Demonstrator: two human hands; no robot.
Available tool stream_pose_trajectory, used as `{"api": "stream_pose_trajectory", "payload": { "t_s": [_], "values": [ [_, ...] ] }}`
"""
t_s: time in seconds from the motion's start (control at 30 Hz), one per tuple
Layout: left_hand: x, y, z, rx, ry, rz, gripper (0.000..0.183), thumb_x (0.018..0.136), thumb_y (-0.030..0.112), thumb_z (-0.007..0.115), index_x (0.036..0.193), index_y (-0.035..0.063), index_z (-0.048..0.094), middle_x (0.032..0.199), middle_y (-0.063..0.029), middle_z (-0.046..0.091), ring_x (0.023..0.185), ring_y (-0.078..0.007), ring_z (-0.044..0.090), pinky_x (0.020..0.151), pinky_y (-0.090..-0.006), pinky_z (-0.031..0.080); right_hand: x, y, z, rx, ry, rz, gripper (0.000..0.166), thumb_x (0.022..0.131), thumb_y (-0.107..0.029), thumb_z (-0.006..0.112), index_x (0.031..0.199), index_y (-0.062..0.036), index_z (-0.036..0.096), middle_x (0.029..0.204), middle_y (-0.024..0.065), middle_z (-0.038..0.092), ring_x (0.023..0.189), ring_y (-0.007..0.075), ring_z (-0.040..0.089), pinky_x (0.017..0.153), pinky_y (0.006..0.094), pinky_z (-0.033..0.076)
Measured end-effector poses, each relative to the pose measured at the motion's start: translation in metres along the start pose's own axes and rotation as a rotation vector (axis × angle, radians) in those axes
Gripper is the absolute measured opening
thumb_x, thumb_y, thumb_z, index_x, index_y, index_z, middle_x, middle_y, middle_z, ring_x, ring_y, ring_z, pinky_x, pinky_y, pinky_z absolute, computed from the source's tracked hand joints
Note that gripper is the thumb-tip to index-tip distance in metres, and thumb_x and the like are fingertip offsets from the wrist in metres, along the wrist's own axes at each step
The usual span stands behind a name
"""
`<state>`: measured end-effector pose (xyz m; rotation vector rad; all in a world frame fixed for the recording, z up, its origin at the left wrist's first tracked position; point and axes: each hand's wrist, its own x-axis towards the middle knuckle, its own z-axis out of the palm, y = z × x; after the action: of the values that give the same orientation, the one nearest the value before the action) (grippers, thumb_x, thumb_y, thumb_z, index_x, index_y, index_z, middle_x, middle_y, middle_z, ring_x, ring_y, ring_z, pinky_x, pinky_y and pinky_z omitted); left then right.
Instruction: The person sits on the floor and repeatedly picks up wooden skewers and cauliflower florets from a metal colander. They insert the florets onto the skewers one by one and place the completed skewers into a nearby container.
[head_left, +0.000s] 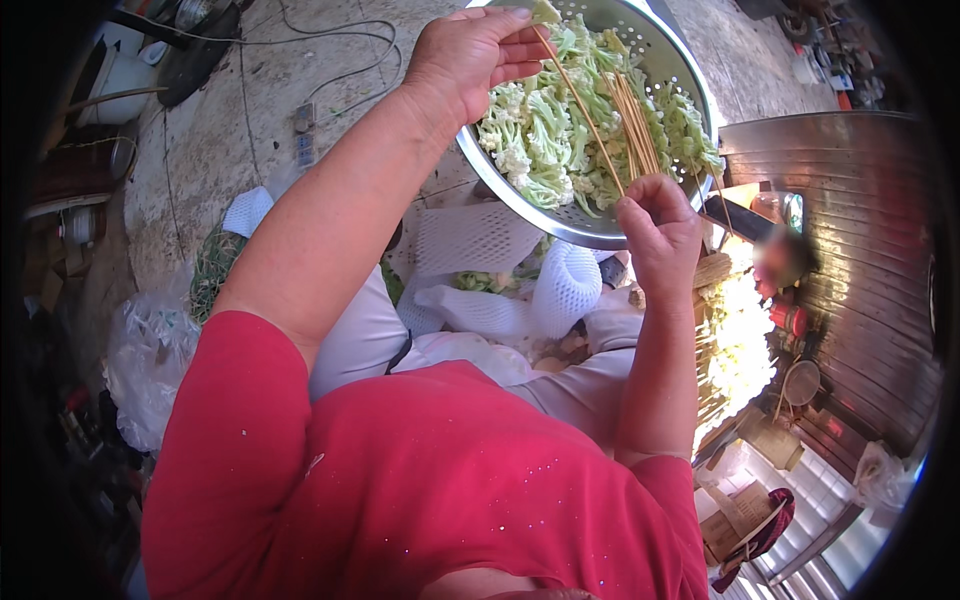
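Note:
A steel colander (517, 202) full of cauliflower florets (544, 139) stands in front of me, with a bundle of wooden skewers (634, 124) lying on the florets. My left hand (476, 56) is over the colander's left rim and pinches a small cauliflower floret (545, 11) at the upper tip of a single wooden skewer (581, 105). At the colander's lower right rim, my right hand (661, 217) grips the lower end of that same skewer between thumb and fingers.
White foam netting (480, 240) and cauliflower leaves (487, 282) lie below the colander. At right, many skewered florets (731, 345) sit in bright light beside a slatted metal panel (832, 195). A plastic bag (150, 360) is at left; a cable (360, 30) crosses the floor.

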<state>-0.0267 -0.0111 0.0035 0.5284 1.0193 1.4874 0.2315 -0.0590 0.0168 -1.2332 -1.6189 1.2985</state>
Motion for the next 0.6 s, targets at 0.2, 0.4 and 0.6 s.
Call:
{"api": "stream_pose_trajectory", "payload": {
  "t_s": [0.2, 0.4, 0.6],
  "values": [
    [-0.007, 0.009, 0.002, 0.200, -0.010, 0.060, 0.023, 0.091, 0.019, 0.060, 0.102, -0.0013, 0.060, 0.095, -0.0132, 0.068, 0.086, -0.0205, 0.068, 0.079, -0.0303, 0.056, -0.003, -0.001, 0.002, 0.066, 0.019, 0.014, 0.005, 0.080, -0.001, 0.063, 0.081, -0.0029, 0.058, 0.067, -0.0053, 0.054, 0.059, 0.0011, 0.046, 0.052, 0.0164, 0.035],
    [-0.014, 0.011, 0.007, 0.204, -0.062, 0.005, 0.025, 0.091, 0.019, 0.062, 0.104, -0.0014, 0.060, 0.097, -0.0134, 0.068, 0.087, -0.0208, 0.068, 0.079, -0.0305, 0.056, -0.010, -0.002, 0.007, 0.129, 0.079, 0.003, 0.007, 0.081, 0.000, 0.065, 0.086, -0.0014, 0.061, 0.067, -0.0048, 0.055, 0.059, 0.0013, 0.046, 0.053, 0.0161, 0.035],
    [-0.007, 0.007, 0.003, 0.145, -0.114, -0.118, 0.026, 0.090, 0.019, 0.062, 0.106, -0.0019, 0.060, 0.099, -0.0143, 0.067, 0.089, -0.0220, 0.068, 0.080, -0.0319, 0.056, -0.015, -0.003, 0.006, 0.119, 0.091, -0.004, 0.008, 0.081, -0.001, 0.066, 0.088, -0.0005, 0.061, 0.066, -0.0046, 0.055, 0.059, 0.0012, 0.046, 0.053, 0.0159, 0.035]
  ]
}}
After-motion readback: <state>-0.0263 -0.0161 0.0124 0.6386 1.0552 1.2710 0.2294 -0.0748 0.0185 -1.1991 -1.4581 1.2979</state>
